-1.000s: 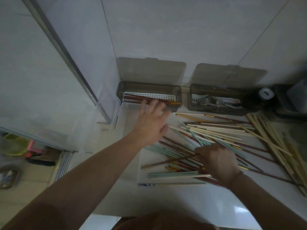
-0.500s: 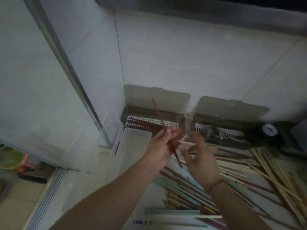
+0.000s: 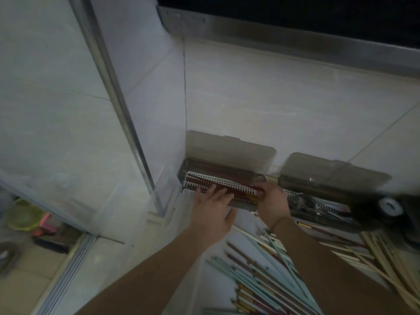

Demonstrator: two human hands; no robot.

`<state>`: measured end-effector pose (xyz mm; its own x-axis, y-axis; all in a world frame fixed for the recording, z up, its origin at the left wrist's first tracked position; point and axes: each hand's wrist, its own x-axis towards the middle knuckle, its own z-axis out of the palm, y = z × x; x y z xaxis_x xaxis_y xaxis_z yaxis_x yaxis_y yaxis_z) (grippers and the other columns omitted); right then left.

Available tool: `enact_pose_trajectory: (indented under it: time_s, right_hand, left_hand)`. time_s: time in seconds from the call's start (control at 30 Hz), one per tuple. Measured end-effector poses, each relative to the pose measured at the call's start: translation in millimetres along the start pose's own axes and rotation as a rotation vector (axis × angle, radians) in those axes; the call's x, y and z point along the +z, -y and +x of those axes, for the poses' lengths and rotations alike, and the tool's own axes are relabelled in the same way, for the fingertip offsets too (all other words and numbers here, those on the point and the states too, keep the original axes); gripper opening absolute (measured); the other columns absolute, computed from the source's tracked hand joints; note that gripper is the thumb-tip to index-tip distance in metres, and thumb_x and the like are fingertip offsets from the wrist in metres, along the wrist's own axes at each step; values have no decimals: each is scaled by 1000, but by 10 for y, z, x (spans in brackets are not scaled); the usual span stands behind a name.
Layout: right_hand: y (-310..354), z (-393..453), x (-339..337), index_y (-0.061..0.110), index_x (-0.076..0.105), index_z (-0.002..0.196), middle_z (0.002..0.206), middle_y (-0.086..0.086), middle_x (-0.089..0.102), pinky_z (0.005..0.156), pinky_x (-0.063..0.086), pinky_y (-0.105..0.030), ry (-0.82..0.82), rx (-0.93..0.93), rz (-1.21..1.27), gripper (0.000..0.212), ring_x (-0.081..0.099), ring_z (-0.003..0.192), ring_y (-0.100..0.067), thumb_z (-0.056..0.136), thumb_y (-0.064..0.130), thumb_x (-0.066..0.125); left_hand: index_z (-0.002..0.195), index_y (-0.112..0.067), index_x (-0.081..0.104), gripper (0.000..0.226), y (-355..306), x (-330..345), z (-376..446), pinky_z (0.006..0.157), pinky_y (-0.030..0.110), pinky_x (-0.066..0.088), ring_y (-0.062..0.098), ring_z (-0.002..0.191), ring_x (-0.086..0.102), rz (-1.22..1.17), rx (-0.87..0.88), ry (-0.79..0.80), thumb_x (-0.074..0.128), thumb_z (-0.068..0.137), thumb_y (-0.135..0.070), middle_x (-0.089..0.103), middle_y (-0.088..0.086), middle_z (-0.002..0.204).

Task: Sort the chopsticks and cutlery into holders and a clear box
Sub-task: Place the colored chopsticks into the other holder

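Two smoky-lidded holders stand open against the wall. The left holder (image 3: 245, 204) has a white perforated tray with several red chopsticks (image 3: 236, 192) lying lengthwise. My left hand (image 3: 213, 209) rests with straight fingers on those chopsticks. My right hand (image 3: 271, 202) is at the holder's right end, fingers curled round the red chopstick tips. The right holder (image 3: 318, 189) contains metal cutlery (image 3: 304, 201). A clear box (image 3: 191, 226) lies on the counter under my left wrist. Loose teal, red and cream chopsticks (image 3: 261, 276) are spread over the counter below.
A bundle of pale wooden chopsticks (image 3: 391, 258) lies at the right. A dark round object with a white disc (image 3: 389, 206) sits beside the right holder. A clear lid (image 3: 168, 189) leans at the wall corner. The counter edge and floor clutter lie at left.
Both hands moved forward to the left holder. The red chopstick held upright half a second ago now lies in the tray. The camera tilted up toward the wall.
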<state>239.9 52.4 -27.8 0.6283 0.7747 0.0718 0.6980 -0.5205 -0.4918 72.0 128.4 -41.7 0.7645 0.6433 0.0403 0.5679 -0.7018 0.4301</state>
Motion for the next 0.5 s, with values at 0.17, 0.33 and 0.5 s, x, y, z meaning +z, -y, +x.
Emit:
enact_pose_trajectory:
  time_s: [0.17,0.33,0.5]
  right_hand:
    - [0,117,191,16,58,126,121,-10,61,99,41,-25,222,-82,-24,57,57,112,-26,77,-11,53]
    - [-128,148,92,8,61,123,133,-16,50,111,34,-34,260,-182,-25,53,49,122,-32,74,-13,61]
    - [-393,110,-77,12,65,116,129,-12,54,107,33,-25,113,-97,21,40,50,123,-27,81,-6,60]
  left_hand:
    - [146,-27,39,57,15,54,-49,119,51,-10,23,146,22,160,-15,78,31,96,-52,39,-5,149]
    - [139,-28,47,55,73,79,-51,118,48,-6,21,134,36,157,19,1,40,89,-51,49,-5,137]
    - [142,-30,42,53,27,70,-52,119,47,-6,20,136,32,145,-9,11,46,92,-48,46,-7,139]
